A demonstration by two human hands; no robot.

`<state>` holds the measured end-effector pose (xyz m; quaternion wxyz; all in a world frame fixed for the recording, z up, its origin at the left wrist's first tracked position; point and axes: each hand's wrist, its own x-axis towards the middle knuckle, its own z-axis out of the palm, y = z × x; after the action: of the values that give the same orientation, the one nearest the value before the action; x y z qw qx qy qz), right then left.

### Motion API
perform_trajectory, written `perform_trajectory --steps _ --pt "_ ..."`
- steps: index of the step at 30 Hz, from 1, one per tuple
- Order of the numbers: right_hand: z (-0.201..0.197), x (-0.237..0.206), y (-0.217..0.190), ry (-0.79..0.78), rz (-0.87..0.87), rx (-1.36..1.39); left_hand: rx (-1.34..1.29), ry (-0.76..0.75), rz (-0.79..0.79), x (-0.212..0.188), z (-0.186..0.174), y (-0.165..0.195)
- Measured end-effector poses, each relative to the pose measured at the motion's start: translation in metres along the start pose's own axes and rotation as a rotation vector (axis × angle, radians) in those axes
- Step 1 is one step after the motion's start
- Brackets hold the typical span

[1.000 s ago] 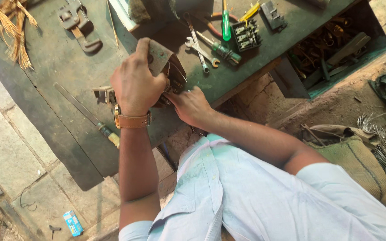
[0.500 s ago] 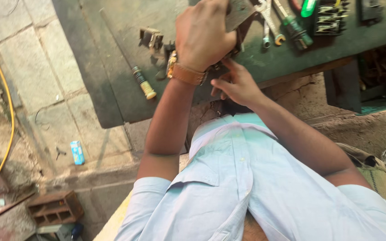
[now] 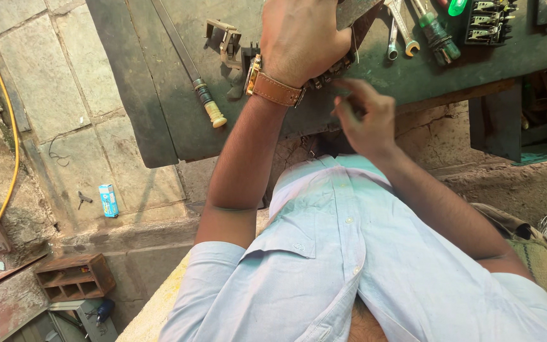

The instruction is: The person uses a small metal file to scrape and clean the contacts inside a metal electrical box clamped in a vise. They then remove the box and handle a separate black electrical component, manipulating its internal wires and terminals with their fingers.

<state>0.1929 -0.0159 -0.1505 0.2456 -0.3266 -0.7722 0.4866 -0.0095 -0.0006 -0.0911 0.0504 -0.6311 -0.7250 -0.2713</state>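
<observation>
My left hand (image 3: 302, 38), with a brown-strapped watch on its wrist, is closed over a dark metal part (image 3: 332, 68) on the dark green workbench (image 3: 159, 95). A grey metal plate (image 3: 357, 9) sticks out past its fingers. My right hand (image 3: 365, 117) hovers just below that part with its fingers together and pointing up toward it. It is blurred, and I cannot tell whether anything is pinched in it. My light blue shirt fills the lower view.
On the bench lie a long tool with a cream handle (image 3: 213, 114), a metal bracket (image 3: 226, 41), spanners (image 3: 400, 31), a green-handled screwdriver (image 3: 435, 28) and a black terminal block (image 3: 489, 25). On the paved floor are a small blue box (image 3: 107, 199), a yellow hose (image 3: 11, 126) and a hollow brick (image 3: 74, 275).
The view has swung down and left, so the bench now sits higher in the frame. My right hand has drawn back slightly from under the part. My left hand keeps its grip.
</observation>
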Motion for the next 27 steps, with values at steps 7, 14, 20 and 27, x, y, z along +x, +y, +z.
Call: perform_trajectory --steps 7,14,20,27 --pt "-0.009 0.027 0.009 0.105 -0.294 -0.279 0.053 0.010 -0.003 -0.003 0.008 0.001" --pt "-0.005 0.036 0.019 0.060 -0.251 -0.312 0.010 -0.069 -0.054 -0.007 0.017 0.000" --pt "-0.008 0.040 0.023 0.121 -0.318 -0.264 0.049 -0.021 -0.021 -0.008 0.019 -0.003" --pt "-0.019 0.021 0.018 0.148 -0.191 -0.182 0.036 0.001 -0.013 -0.010 0.021 -0.005"
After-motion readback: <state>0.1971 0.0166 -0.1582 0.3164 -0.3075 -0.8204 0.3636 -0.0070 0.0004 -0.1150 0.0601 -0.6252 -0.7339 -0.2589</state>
